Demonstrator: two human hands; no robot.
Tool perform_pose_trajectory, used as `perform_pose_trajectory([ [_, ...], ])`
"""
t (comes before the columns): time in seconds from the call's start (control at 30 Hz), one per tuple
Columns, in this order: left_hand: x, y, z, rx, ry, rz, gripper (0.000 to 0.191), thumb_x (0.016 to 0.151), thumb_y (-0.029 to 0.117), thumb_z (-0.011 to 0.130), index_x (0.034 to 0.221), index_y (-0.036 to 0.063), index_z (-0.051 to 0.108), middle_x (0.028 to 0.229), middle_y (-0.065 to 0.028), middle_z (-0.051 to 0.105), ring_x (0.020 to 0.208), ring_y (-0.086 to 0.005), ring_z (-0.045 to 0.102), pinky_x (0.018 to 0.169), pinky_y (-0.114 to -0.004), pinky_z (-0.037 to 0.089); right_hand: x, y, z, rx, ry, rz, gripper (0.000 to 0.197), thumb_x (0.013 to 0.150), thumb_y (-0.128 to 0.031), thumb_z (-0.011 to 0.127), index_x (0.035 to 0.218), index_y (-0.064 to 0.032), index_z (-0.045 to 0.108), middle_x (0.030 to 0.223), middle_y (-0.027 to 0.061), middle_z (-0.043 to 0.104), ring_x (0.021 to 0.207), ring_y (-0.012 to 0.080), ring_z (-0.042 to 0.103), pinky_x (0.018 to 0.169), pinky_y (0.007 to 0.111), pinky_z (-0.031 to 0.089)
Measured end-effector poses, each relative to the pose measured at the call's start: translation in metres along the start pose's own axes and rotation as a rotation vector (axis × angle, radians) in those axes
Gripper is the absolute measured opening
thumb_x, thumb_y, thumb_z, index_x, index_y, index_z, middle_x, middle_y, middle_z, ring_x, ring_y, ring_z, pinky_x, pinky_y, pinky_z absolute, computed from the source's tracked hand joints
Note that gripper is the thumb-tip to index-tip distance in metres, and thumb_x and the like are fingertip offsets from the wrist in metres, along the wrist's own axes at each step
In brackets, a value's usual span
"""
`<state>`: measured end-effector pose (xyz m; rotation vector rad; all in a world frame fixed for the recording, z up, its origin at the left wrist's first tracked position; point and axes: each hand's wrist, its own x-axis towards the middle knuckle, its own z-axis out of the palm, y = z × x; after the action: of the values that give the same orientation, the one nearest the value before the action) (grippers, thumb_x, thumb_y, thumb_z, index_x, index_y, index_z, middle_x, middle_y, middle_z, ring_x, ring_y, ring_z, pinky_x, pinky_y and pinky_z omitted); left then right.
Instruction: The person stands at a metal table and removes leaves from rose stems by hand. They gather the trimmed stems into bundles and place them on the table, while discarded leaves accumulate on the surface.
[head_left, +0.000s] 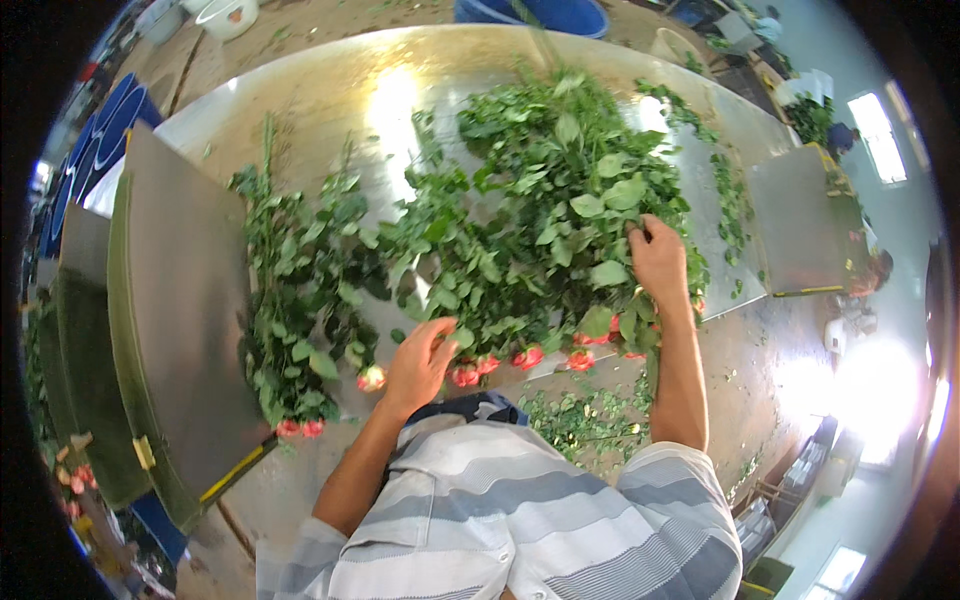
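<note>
Long-stemmed roses with leafy green stems (525, 225) lie across a metal table (322, 105), their red and pink blooms (528, 358) along the near edge. At the right of the pile, my right hand (660, 259) has its thumb and fingers pinched at the leaves; whether a stem is between them is hidden. My left hand (424, 360) is by the near edge, fingers apart, beside the leaves and between a cream and pink rose (371, 378) and the red blooms. A separate bunch of roses (289, 300) lies at the left, against an upright panel.
Upright metal panels stand at the left (187, 285) and right (799, 221) of the table. Blue buckets (120, 124) are beyond the left panel, and a blue tub (532, 16) is past the far edge. Cut leaves (592, 420) litter the floor. A person (874, 271) is at the far right.
</note>
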<state>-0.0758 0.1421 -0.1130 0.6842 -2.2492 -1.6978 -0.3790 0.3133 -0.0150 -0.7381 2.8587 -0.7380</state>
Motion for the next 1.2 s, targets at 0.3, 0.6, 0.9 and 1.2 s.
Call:
perform_pose_trajectory([
  [0.3, 0.002, -0.007, -0.005, -0.222, 0.01, -0.206, 0.025, 0.095, 0.014, 0.044, 0.113, -0.0015, 0.05, 0.096, -0.0086, 0.061, 0.085, -0.0156, 0.054, 0.078, -0.028, 0.045, -0.038, -0.12, 0.206, 1.633, -0.736, 0.353, 0.027, 0.095, -0.023, 0.044, 0.11, -0.0047, 0.057, 0.084, 0.0019, 0.059, 0.072, 0.0136, 0.057, 0.064, 0.027, 0.049],
  [0.6, -0.021, -0.082, -0.032, 0.284, 0.313, -0.458, 0.019, 0.081, 0.01, 0.053, 0.097, -0.0002, 0.057, 0.082, -0.0245, 0.063, 0.077, -0.0403, 0.061, 0.067, -0.045, 0.048, -0.067, -0.133, 0.336, 0.602, -0.937, 0.603, 0.037, 0.092, -0.037, 0.045, 0.096, -0.0041, 0.061, 0.085, 0.0105, 0.066, 0.077, 0.0226, 0.064, 0.064, 0.039, 0.049],
  [0.9, -0.023, -0.09, -0.012, 0.641, 0.147, -0.286, 0.026, 0.071, 0.005, 0.059, 0.094, -0.0064, 0.054, 0.07, -0.0254, 0.061, 0.069, -0.0421, 0.062, 0.064, -0.048, 0.051, -0.063, -0.062, 0.4, 0.399, -0.345, -0.652, 0.018, 0.084, -0.01, 0.051, 0.1, -0.004, 0.056, 0.089, 0.0114, 0.061, 0.073, 0.0275, 0.057, 0.067, 0.037, 0.047],
  [1.2, -0.023, -0.096, -0.004, 0.72, 0.095, -0.34, 0.045, 0.07, 0.004, 0.058, 0.112, -0.0122, 0.051, 0.068, -0.0234, 0.062, 0.065, -0.0391, 0.064, 0.061, -0.045, 0.053, -0.075, -0.109, 0.303, 0.229, -0.493, -0.266, 0.032, 0.082, -0.01, 0.06, 0.113, -0.0016, 0.054, 0.093, 0.0151, 0.059, 0.08, 0.0279, 0.057, 0.069, 0.038, 0.047],
])
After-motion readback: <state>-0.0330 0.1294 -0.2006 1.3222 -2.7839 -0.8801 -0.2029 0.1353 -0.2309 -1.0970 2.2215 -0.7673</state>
